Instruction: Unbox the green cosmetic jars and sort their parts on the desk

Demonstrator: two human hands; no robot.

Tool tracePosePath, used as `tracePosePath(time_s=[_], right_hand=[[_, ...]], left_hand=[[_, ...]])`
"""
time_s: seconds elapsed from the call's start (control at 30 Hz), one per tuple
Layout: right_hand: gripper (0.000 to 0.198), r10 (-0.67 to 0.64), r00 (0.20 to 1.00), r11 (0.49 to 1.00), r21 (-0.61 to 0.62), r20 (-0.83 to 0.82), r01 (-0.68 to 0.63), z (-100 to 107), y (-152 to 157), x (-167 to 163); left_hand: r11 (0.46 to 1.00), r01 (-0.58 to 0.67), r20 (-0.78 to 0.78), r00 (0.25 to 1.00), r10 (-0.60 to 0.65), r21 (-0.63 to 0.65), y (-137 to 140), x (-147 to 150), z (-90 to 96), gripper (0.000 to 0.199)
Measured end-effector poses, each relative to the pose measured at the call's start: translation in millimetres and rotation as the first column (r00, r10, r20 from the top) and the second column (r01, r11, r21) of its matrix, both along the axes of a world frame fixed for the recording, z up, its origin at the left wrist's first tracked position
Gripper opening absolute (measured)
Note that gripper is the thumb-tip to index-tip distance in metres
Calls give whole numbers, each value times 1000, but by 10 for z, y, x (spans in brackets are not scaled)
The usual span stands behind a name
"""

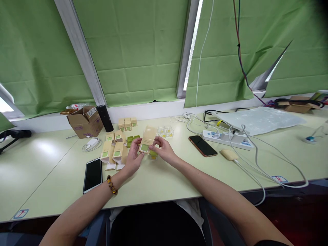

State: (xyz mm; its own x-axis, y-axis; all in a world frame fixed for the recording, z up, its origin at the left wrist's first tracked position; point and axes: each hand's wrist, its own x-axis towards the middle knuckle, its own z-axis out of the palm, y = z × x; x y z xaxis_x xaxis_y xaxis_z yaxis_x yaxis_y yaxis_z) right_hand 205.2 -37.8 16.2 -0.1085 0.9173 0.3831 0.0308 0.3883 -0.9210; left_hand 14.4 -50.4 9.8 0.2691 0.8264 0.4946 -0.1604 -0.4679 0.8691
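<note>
Both hands hold one small cream carton (148,135) with a green square on its front, its tall flap raised. My left hand (133,158) grips its left edge, and my right hand (165,150) pinches the right side. Just behind and below the right fingers, a small clear cup with green and yellow in it (153,155) is partly hidden. Left of my hands stand similar cartons (119,151) with lower flaps hanging open. Several green pieces (130,139) sit behind my left hand. Clear cups with yellow bits (166,131) stand beyond my right hand.
A phone (92,175) lies left; another phone (203,146) lies right, near a power strip (227,139) and trailing white cables. A cardboard box (85,123), a black cylinder (105,118) and small cartons (127,124) stand at the back. A yellow case (229,154) sits right.
</note>
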Motion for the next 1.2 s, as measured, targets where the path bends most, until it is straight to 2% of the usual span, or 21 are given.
tracePosePath(time_s=[0.07,0.23,0.4,0.47,0.6,0.7,0.83,1.03,1.2], right_hand=[[56,1,1000,1000,-15,-16,-2,1,-2,1],[58,30,990,988,-143,-141,-50,10,9,22],[56,15,986,982,-183,-168,-47,7,32,37],[56,18,985,981,-189,-171,-51,0,38,37],[59,5,987,983,-181,-161,-35,-12,41,32],[60,6,991,987,-161,-131,-27,-18,38,28],[60,-10,993,988,-154,-118,-8,-21,37,23],[64,10,993,988,-152,-122,-29,-22,42,14],[70,-12,992,978,-207,-123,-14,-48,48,17]], left_hand=[[1000,-1,-2,1000,1,-17,-5,-3,-2,54],[998,57,-5,998,-57,5,8,-16,-61,67],[997,69,-38,997,-69,15,36,-37,-113,69],[999,34,-91,995,-32,28,41,-43,-124,68],[985,-129,-236,960,153,117,17,-38,-112,63],[967,-209,-268,932,243,148,-18,-26,-79,59],[964,-224,-242,937,254,144,-39,-37,-61,51],[944,-220,-295,911,289,247,-41,-66,-75,43],[970,-154,-253,947,200,189,-15,-42,-96,46]])
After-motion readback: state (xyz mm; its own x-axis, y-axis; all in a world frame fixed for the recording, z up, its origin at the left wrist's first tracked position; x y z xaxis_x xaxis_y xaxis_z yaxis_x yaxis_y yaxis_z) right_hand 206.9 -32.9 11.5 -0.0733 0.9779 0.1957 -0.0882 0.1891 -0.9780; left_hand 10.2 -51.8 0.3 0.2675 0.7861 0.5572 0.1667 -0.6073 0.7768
